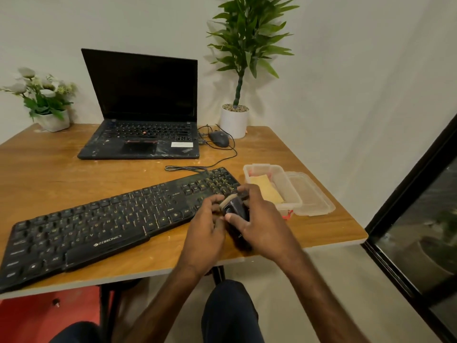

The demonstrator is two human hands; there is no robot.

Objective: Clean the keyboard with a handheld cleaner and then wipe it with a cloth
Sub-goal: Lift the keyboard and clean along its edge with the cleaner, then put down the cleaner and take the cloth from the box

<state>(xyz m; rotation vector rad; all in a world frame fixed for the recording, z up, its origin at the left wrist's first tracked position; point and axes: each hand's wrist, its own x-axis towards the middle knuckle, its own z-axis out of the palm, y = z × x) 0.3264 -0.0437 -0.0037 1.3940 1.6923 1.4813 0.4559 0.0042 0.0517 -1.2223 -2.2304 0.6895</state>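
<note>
A black Zebronics keyboard (99, 224) lies slanted across the wooden table (49, 174), its right end farther from me. Over that right end I hold a small black handheld cleaner (236, 214) with a pale brush tip pointing at the number pad. My right hand (262, 219) wraps the cleaner's body, thumb on top. My left hand (205, 226) touches the cleaner's left side, fingers curled against it. A yellow cloth (267, 191) lies inside an open clear plastic box (289, 191) just right of the keyboard.
The box's lid (314, 196) lies beside it near the table's right edge. An open black laptop (143, 112) stands at the back, with a wired mouse (218, 138) and cable beside it. A white-potted plant (235, 120) and a flower pot (53, 121) sit at the back corners.
</note>
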